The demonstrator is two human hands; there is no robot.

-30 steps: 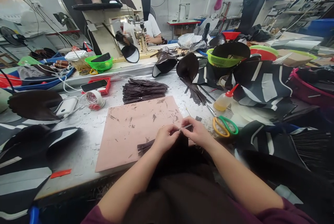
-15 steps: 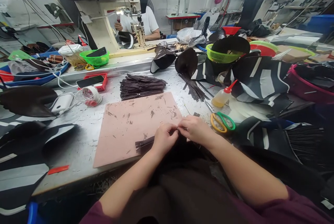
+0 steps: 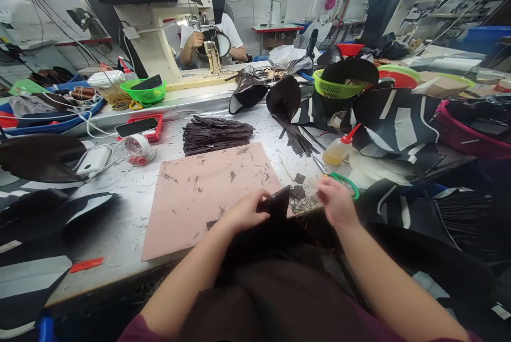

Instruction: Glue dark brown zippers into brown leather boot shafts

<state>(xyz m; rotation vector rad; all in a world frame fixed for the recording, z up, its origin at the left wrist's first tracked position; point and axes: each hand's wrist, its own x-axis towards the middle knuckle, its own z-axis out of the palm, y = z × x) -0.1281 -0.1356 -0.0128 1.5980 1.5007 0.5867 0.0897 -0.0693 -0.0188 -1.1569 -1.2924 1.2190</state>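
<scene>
My left hand (image 3: 251, 210) is closed on a dark leather piece (image 3: 281, 205), pinching its upper edge over the board's near right corner. The lower part of the leather blends into the dark apron on my lap. My right hand (image 3: 334, 201), blurred by motion, is over the handles of the scissors (image 3: 346, 181). It covers the orange loop, while the green loop shows beyond it; whether the fingers grip is unclear. A dark strip end (image 3: 211, 224) pokes out beside my left forearm. Small dark scraps (image 3: 298, 191) lie between the hands.
A pinkish board (image 3: 191, 193) lies before me, with a stack of dark zipper-like strips (image 3: 217, 133) behind it. At right stand a glue bottle (image 3: 337, 150) and leather pieces (image 3: 403, 118). Across the table, a person (image 3: 231, 39) works at a sewing machine (image 3: 155, 33).
My right hand has left the left hand and moved right to the scissors. The left hand keeps the leather piece, whose edge now stands up. Across the table, the person's hand and work have moved.
</scene>
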